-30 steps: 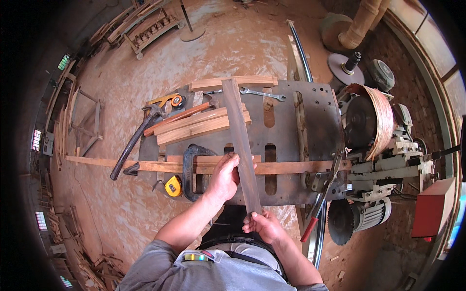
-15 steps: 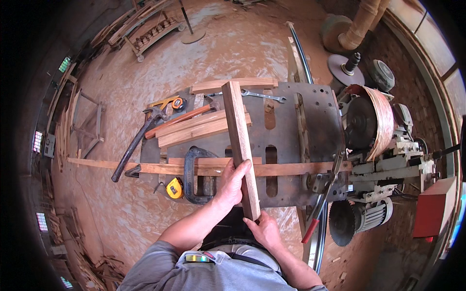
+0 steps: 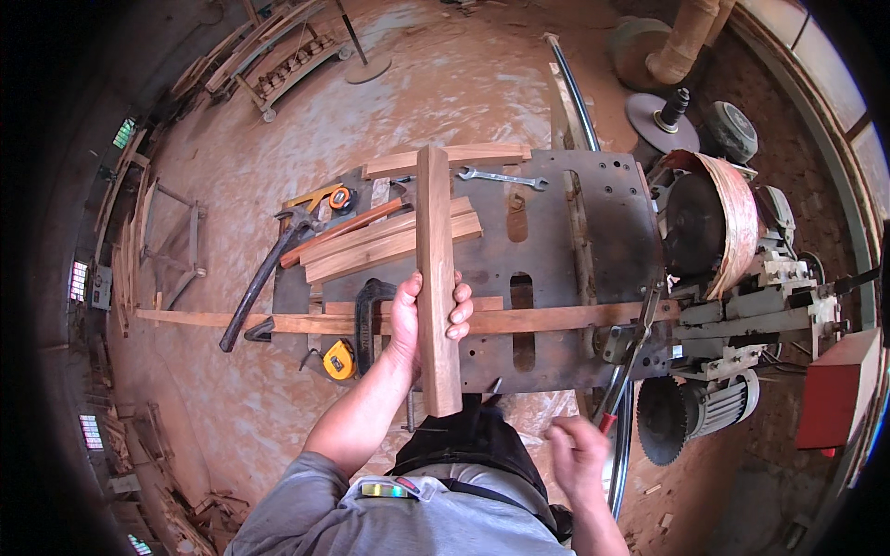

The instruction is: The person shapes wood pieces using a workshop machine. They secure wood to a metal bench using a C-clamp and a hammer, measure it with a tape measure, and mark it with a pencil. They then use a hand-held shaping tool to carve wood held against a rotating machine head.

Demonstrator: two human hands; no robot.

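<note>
My left hand (image 3: 405,320) is wrapped round the middle of a squared wooden bar (image 3: 436,278), thumb on one side and fingers on the other. The bar points away from me above the dark metal machine table (image 3: 616,227). My right hand (image 3: 577,451) is off the bar, fingers curled, with nothing visible in them. It is close to the red grip (image 3: 607,423) of a metal lever (image 3: 640,338). Beneath the bar, a long wooden strip (image 3: 547,319) runs across the table, with a black C-clamp (image 3: 363,320) at it, partly hidden by my left arm.
On the table lie several wood pieces (image 3: 394,252), a hammer (image 3: 261,283), a wrench (image 3: 503,178) and an orange-and-black tape measure (image 3: 342,199). A yellow tape measure (image 3: 339,360) is at the near edge. To the right are a toothed saw blade (image 3: 660,420), a motor (image 3: 726,405) and a guarded disc (image 3: 693,227).
My right hand has let go of the bar's near end and moved right. The bar has turned more upright in view and shifted left, while my left hand has wrapped round it.
</note>
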